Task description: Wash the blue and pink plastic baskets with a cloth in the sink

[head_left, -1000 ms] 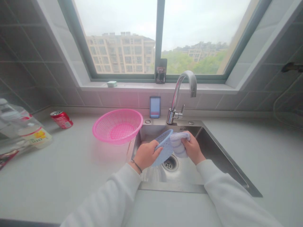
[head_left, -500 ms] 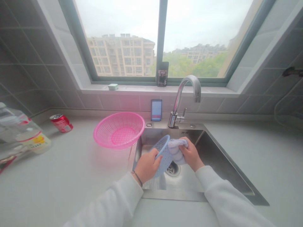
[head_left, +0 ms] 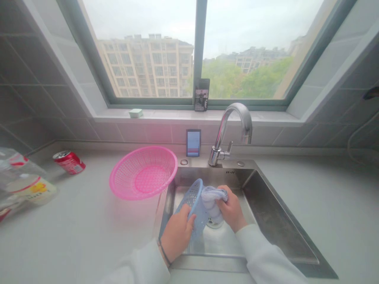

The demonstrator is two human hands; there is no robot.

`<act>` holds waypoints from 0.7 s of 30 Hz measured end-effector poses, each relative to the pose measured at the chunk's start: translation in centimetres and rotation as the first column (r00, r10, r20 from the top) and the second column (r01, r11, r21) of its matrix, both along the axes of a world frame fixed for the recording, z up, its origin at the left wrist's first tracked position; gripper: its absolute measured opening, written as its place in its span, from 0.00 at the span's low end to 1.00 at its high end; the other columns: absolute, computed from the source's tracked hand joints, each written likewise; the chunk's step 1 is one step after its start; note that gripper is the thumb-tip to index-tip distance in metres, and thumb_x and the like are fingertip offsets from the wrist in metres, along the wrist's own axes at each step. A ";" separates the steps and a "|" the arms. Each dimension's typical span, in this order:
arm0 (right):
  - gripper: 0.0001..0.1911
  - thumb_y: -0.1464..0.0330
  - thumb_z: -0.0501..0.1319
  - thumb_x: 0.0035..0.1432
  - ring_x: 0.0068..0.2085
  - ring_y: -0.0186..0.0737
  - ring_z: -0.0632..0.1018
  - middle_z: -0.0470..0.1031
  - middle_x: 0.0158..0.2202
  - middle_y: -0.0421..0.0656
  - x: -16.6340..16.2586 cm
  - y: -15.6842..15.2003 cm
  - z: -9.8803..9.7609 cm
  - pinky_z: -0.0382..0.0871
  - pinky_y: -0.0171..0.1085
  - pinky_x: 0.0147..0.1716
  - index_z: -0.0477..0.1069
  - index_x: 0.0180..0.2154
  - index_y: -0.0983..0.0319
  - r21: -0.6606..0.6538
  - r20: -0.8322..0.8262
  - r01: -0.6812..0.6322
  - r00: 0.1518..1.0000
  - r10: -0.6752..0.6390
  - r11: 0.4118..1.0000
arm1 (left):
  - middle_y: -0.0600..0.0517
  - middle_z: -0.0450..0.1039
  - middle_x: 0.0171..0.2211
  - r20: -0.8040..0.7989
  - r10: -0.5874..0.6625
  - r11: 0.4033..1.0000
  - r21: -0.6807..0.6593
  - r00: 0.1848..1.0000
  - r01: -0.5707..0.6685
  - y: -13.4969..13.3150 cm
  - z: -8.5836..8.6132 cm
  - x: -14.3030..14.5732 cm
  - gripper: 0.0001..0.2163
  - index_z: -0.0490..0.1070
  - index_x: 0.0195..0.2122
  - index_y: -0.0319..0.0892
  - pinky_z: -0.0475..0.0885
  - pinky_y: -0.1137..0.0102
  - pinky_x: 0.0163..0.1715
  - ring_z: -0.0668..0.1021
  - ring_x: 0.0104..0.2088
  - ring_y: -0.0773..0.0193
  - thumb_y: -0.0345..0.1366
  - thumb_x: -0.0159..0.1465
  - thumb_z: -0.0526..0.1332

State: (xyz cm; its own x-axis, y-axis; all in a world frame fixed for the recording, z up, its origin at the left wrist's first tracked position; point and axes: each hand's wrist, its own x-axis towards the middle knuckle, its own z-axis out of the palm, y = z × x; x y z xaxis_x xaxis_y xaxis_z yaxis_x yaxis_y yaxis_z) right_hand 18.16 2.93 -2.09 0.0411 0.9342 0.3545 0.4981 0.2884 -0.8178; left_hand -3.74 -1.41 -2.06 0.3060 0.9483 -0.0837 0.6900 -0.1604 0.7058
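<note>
Over the sink (head_left: 275, 221), my left hand (head_left: 177, 232) is closed on the rim of a light blue plastic basket (head_left: 199, 217) with small holes, which is held tilted on its side. My right hand (head_left: 232, 209) grips a bunched white-and-grey cloth (head_left: 211, 197) by its upper end. The cloth lies against or very close to the basket's outer side; exact contact is hard to tell. Partly hidden below the cloth is the drain (head_left: 215, 225). The fingers of my left hand inside the basket are mostly out of sight.
A pink colander (head_left: 143, 173) stands on the counter left of the sink, by its edge. The faucet (head_left: 217, 146) arches over the sink's back. A phone (head_left: 193, 142) leans behind it, another phone (head_left: 202, 94) on the sill. Far left are a red can (head_left: 69, 162) and a plastic bottle (head_left: 26, 185).
The camera view has tipped up a little, so things sit lower in the picture. Both hands keep their holds on the basket and the cloth, with the cloth still close beside the basket.
</note>
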 end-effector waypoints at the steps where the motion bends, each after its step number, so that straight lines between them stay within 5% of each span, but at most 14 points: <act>1: 0.18 0.51 0.57 0.56 0.29 0.41 0.74 0.74 0.27 0.40 -0.1 0.1 0.0 0.65 0.37 0.30 0.69 0.34 0.60 -0.003 0.013 0.018 1.000 -0.018 1.000 | 0.46 0.75 0.33 0.006 0.007 1.000 0.005 1.000 -0.007 0.1 0.0 0.1 0.10 0.63 0.40 0.44 0.65 0.65 0.36 0.78 0.37 0.53 0.39 0.71 0.45; 10: 0.11 0.58 0.58 0.53 0.27 0.38 0.70 0.71 0.25 0.38 1.2 -0.8 0.6 0.62 0.35 0.28 0.68 0.31 0.59 0.003 0.040 -0.006 0.999 0.006 1.000 | 0.47 0.75 0.41 0.375 -0.156 0.988 0.040 0.914 0.152 1.3 -0.7 0.5 0.12 0.65 0.49 0.41 0.67 0.65 0.43 0.76 0.42 0.56 0.37 0.69 0.49; 16: 0.07 0.64 0.60 0.50 0.29 0.38 0.71 0.74 0.27 0.38 -0.2 0.5 2.3 0.62 0.35 0.30 0.70 0.31 0.60 -0.018 0.088 -0.227 0.970 0.228 0.974 | 0.55 0.69 0.30 0.519 -0.042 0.994 -0.064 0.854 0.088 2.4 -0.9 1.5 0.05 0.63 0.40 0.42 0.65 0.70 0.32 0.72 0.31 0.63 0.31 0.64 0.51; 21: 0.14 0.56 0.61 0.54 0.33 0.43 0.75 0.78 0.29 0.41 1.6 5.0 1.8 0.65 0.37 0.34 0.72 0.32 0.60 -0.067 0.034 -0.045 0.998 0.048 0.997 | 0.58 0.66 0.24 0.433 0.068 0.992 -0.125 0.899 -0.015 2.9 -0.5 2.2 0.05 0.58 0.36 0.45 0.63 0.71 0.25 0.72 0.23 0.64 0.39 0.68 0.50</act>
